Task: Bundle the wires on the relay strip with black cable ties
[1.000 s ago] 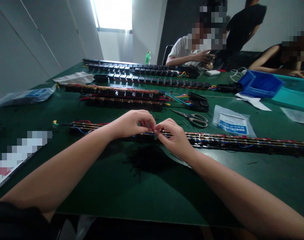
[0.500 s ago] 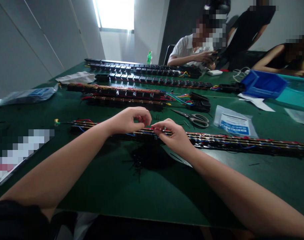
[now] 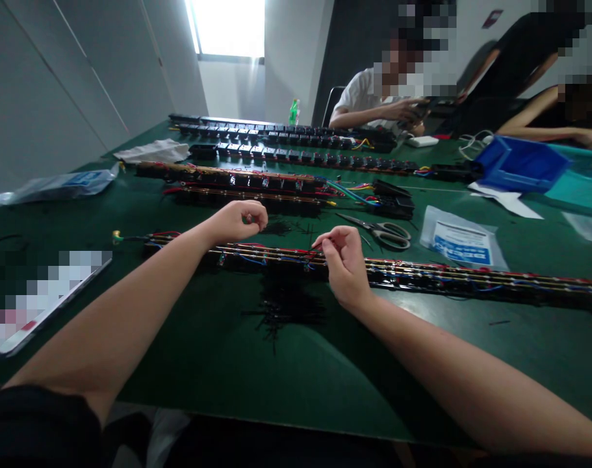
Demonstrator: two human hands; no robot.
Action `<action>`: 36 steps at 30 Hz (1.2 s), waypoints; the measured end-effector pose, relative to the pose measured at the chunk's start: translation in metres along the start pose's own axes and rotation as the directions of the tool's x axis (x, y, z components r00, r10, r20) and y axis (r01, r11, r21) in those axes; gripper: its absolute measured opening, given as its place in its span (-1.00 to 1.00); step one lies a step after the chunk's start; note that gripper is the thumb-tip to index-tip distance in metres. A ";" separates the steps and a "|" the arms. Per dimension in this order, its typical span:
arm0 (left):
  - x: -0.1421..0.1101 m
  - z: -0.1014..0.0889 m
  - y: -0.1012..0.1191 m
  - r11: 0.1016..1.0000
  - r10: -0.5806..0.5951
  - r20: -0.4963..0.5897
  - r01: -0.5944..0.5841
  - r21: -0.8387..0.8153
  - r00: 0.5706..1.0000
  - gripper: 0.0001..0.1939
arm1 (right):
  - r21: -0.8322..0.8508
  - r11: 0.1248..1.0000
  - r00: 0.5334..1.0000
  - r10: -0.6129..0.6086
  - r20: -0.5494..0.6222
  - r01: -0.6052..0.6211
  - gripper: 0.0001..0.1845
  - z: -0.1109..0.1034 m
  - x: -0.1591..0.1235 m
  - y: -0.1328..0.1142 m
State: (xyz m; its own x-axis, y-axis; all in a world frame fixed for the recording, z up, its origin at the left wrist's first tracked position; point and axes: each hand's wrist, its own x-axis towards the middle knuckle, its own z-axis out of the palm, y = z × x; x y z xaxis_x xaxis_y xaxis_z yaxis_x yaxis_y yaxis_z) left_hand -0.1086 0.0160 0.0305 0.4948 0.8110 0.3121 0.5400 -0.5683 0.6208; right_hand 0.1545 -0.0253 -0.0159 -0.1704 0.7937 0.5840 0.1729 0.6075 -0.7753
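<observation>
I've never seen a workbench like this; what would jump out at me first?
Probably the long wired bar stretching across the green table, with the bare left hand and right hand held apart near its middle. Next, the bright blue bin toward the table's far right, and the glaring window at the top, left of centre. Scissors lie just beyond the bar.

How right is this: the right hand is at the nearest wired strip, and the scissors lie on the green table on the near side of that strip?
Not quite: the head view shows the scissors on the far side of the nearest wired strip, not the near side. The right hand is at that strip, and the scissors are on the green table.
</observation>
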 end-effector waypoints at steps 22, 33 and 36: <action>-0.001 0.013 -0.038 0.960 -0.275 -0.041 0.272 -0.063 0.961 -0.95 | 0.000 0.998 0.998 -0.064 -0.023 0.064 -0.95 0.007 -0.005 0.003; -0.002 0.013 -0.031 0.941 -0.338 -0.015 0.338 0.006 0.941 -0.94 | -0.036 0.998 0.998 -0.057 -0.029 0.055 -0.95 0.007 -0.005 0.006; -0.001 0.014 -0.029 0.938 -0.346 0.034 0.346 0.020 0.938 -0.95 | -0.071 0.996 0.998 -0.063 -0.007 0.063 -0.95 0.006 -0.007 0.006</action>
State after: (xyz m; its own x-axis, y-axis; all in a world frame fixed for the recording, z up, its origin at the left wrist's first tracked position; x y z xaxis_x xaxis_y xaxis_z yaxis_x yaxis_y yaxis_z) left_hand -0.1155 0.0299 0.0017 0.3000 0.9524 0.0533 0.6909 -0.2555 0.6763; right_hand 0.1507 -0.0273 -0.0258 -0.1745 0.7538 0.6335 0.2298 0.6568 -0.7182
